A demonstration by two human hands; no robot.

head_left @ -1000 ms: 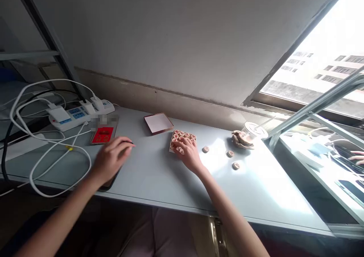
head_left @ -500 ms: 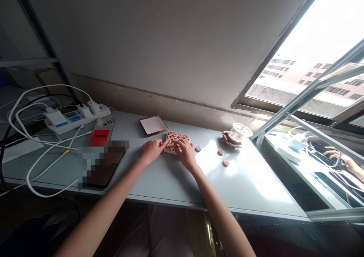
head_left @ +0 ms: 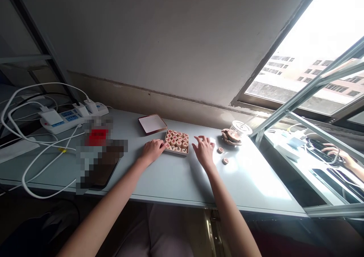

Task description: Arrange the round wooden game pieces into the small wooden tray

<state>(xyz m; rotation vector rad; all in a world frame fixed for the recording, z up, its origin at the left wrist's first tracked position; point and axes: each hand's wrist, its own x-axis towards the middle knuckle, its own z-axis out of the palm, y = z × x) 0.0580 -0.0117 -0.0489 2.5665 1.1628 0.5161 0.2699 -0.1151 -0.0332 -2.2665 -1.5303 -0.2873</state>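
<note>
A shallow box (head_left: 176,153) on the desk holds round wooden Chinese chess pieces (head_left: 178,138), set in rows with characters facing up. At its left edge is my left hand (head_left: 153,150), fingers curled and fingertips against the box side. My right hand (head_left: 204,147) hovers just right of the box, fingers apart and bent downward; nothing shows in it, and the desk beneath it is hidden. Two loose pieces lie farther right, one chess piece (head_left: 221,150) behind the other chess piece (head_left: 225,161). The box lid (head_left: 152,123) rests upturned behind my left hand.
A lidded plastic cup (head_left: 240,129) stands by a brown carved holder (head_left: 231,137) at the back right. Left are a power strip (head_left: 71,118), white cables and a dark, partly blurred device (head_left: 105,169). Beyond the metal frame, another hand (head_left: 338,153) is among black cables.
My right hand has left the pieces in the box and moved right, over where a loose chess piece lay. That piece is now hidden. My left hand stays at the box edge.
</note>
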